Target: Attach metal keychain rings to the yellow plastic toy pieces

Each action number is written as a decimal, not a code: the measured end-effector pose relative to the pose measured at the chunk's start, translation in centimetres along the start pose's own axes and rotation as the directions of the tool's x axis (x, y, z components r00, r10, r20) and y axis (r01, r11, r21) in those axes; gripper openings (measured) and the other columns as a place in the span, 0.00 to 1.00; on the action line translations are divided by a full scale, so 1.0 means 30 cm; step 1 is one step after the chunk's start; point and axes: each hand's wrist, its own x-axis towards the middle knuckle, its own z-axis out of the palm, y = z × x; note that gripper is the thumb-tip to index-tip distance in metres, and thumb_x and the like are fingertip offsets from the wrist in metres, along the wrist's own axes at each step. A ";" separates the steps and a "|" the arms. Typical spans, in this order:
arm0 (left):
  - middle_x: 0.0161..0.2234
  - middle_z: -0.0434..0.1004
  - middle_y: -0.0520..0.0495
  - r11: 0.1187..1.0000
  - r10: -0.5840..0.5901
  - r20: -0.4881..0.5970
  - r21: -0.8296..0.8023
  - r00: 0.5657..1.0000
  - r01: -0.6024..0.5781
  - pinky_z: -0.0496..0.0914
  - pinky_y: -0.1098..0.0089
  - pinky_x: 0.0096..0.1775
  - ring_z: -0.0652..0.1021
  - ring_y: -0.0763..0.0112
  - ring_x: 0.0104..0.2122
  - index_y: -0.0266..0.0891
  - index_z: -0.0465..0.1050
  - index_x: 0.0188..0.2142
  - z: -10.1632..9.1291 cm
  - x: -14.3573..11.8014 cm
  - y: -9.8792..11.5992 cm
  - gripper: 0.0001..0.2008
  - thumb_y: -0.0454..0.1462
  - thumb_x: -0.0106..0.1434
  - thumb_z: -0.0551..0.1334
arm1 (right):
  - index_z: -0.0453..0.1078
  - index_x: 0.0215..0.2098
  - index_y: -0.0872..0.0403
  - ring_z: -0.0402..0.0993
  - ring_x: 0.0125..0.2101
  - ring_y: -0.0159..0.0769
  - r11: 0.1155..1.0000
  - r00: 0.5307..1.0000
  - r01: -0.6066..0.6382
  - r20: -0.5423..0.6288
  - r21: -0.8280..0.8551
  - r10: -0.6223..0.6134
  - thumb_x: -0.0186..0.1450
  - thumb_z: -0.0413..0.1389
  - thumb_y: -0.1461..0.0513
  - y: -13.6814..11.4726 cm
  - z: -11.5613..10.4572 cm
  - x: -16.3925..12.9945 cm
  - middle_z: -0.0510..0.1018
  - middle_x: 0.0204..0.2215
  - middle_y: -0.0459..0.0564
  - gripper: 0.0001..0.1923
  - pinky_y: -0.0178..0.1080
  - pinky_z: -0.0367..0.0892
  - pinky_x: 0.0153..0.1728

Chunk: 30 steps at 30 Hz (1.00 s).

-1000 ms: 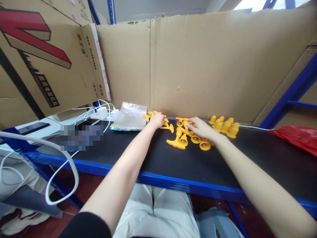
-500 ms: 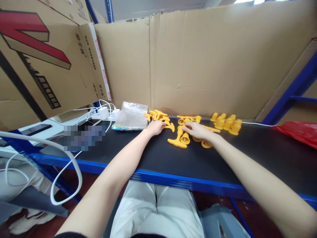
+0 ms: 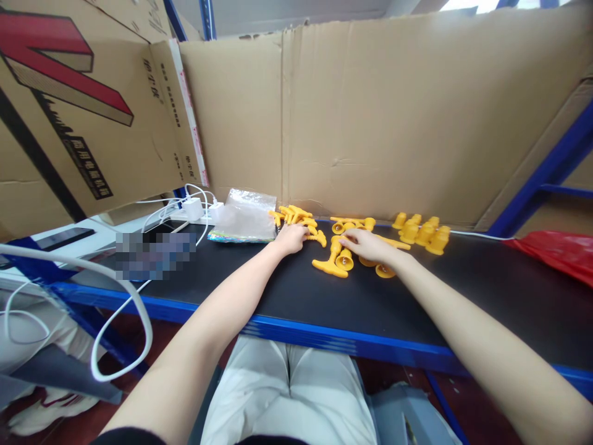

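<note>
My left hand (image 3: 291, 239) is closed on a yellow T-shaped handle (image 3: 318, 238) beside a pile of similar yellow handles (image 3: 296, 214). My right hand (image 3: 368, 245) has its fingers pinched at the upper end of a yellow bell-shaped piece with a T-shaped grip (image 3: 330, 267); its exact hold is partly hidden. Right beside that piece rests a yellow bell-shaped cup (image 3: 344, 260), its open end towards me. Another yellow cup (image 3: 385, 271) lies under my right wrist. More yellow pieces (image 3: 352, 224) lie behind the right hand.
Yellow cups (image 3: 424, 233) stand in rows at the back right, near a red plastic bag (image 3: 560, 250). Clear plastic bags (image 3: 245, 216) and white chargers (image 3: 194, 210) with cables are at left. A cardboard wall (image 3: 393, 117) closes the back of the black tabletop (image 3: 296, 293).
The view has shifted very slightly. Both hands stay at the same yellow pieces, and nothing has visibly been picked up or let go.
</note>
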 end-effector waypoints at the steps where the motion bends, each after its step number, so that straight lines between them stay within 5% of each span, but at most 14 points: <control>1: 0.48 0.74 0.46 1.000 0.004 -0.009 -0.002 1.000 -0.004 0.66 0.62 0.49 0.72 0.61 0.48 0.41 0.73 0.45 0.000 0.000 0.002 0.13 0.34 0.63 0.54 | 0.68 0.32 0.55 0.69 0.29 0.35 1.000 1.000 0.004 0.000 0.000 -0.004 0.66 0.47 0.57 -0.002 -0.001 -0.001 0.75 0.31 0.51 0.13 0.35 0.59 0.29; 13: 0.42 0.74 0.43 0.995 0.070 -0.084 -0.065 0.994 -0.076 0.68 0.66 0.47 0.73 0.66 0.42 0.37 0.73 0.40 0.042 0.021 0.029 0.16 0.30 0.62 0.48 | 0.71 0.35 0.55 0.72 0.33 0.38 0.999 0.998 0.039 -0.055 0.038 -0.037 0.65 0.49 0.58 0.005 0.003 0.005 0.77 0.34 0.53 0.12 0.39 0.65 0.36; 20: 0.47 0.73 0.39 0.984 0.175 -0.010 -0.021 0.985 -0.175 0.63 0.68 0.55 0.72 0.65 0.49 0.32 0.74 0.47 0.051 0.048 0.039 0.20 0.28 0.61 0.48 | 0.72 0.40 0.55 0.73 0.41 0.39 0.973 0.940 -0.131 -0.289 0.190 0.183 0.66 0.48 0.58 0.077 -0.061 0.071 0.78 0.40 0.54 0.14 0.40 0.66 0.45; 23: 0.48 0.73 0.36 0.985 0.173 0.065 0.012 0.983 -0.175 0.65 0.66 0.53 0.72 0.62 0.49 0.30 0.73 0.48 0.036 0.067 0.067 0.21 0.26 0.58 0.50 | 0.71 0.46 0.57 0.73 0.43 0.40 0.976 0.955 -0.176 -0.218 0.126 0.201 0.64 0.50 0.60 0.093 -0.071 0.137 0.77 0.43 0.56 0.15 0.40 0.65 0.46; 26: 0.47 0.73 0.34 0.989 0.125 0.153 0.058 0.980 -0.135 0.66 0.66 0.52 0.73 0.60 0.48 0.28 0.73 0.47 0.016 0.090 0.107 0.19 0.27 0.58 0.52 | 0.67 0.55 0.55 0.71 0.47 0.43 0.980 0.980 -0.198 -0.025 -0.029 0.197 0.63 0.52 0.58 0.069 -0.058 0.200 0.75 0.48 0.56 0.22 0.43 0.64 0.48; 30: 0.48 0.73 0.33 0.993 0.033 0.254 0.103 0.967 -0.061 0.67 0.64 0.51 0.74 0.56 0.49 0.28 0.72 0.47 -0.018 0.113 0.153 0.19 0.27 0.57 0.54 | 0.67 0.56 0.46 0.66 0.53 0.49 0.933 0.951 -0.241 0.125 -0.267 0.281 0.63 0.52 0.55 0.008 -0.029 0.259 0.71 0.53 0.53 0.22 0.53 0.59 0.51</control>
